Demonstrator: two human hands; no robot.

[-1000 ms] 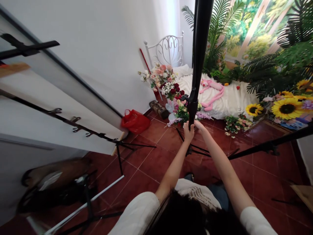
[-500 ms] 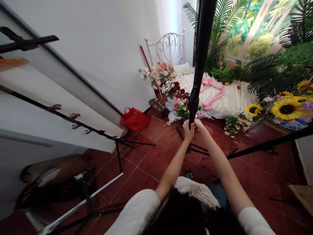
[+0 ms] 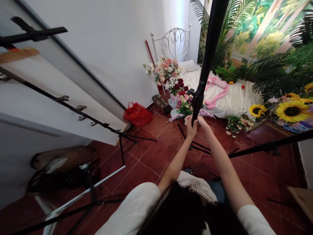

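A black stand pole [image 3: 206,65] rises in front of me, leaning to the right toward its top. My left hand [image 3: 191,127] is closed around its lower part, just below a dark collar with a clamp knob [image 3: 191,92]. On the far right side of the same pole my right hand [image 3: 202,121] is closed too, its fingers partly hidden behind the pole. Below both hands, the tripod legs [image 3: 199,148] stand on the red tile floor [image 3: 156,156].
Several flower bunches [image 3: 168,70] and a bed with a cream cover [image 3: 234,98] lie ahead, a pink plush toy [image 3: 218,85] on it. Sunflowers [image 3: 292,111] and another black pole [image 3: 266,145] are at right. A red bag [image 3: 138,115] and clamp-fitted stand [image 3: 70,103] are left.
The view has shifted slightly, so the scene sits a little farther right. Both hands keep their hold on the pole.
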